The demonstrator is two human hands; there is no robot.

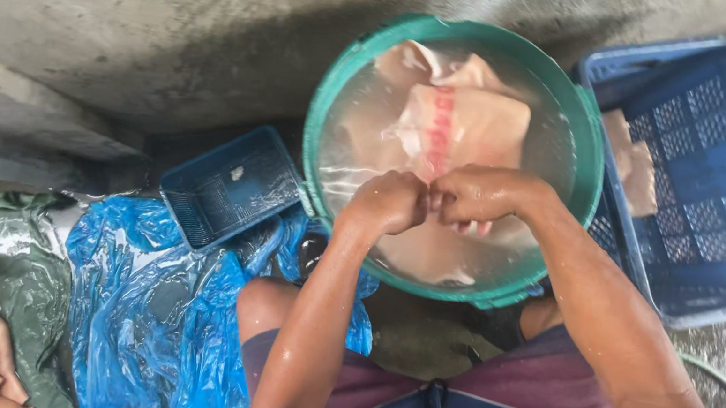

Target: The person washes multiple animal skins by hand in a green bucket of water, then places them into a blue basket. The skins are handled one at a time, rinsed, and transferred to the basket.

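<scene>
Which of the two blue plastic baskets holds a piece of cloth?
The large blue plastic crate at right holds pale cloth; the small blue basket at left holds none.

A pale pink cloth [450, 122] with a red printed strip lies soaked and crumpled in a green basin [321, 132] of water. Its near fold is bunched at the grip, the rest spreading away beyond and beneath it.

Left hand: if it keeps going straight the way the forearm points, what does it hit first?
Probably the pale cloth it already grips with the left hand, lying in the water of the green basin. Beyond that, the basin's far wall; depth is unclear.
</scene>
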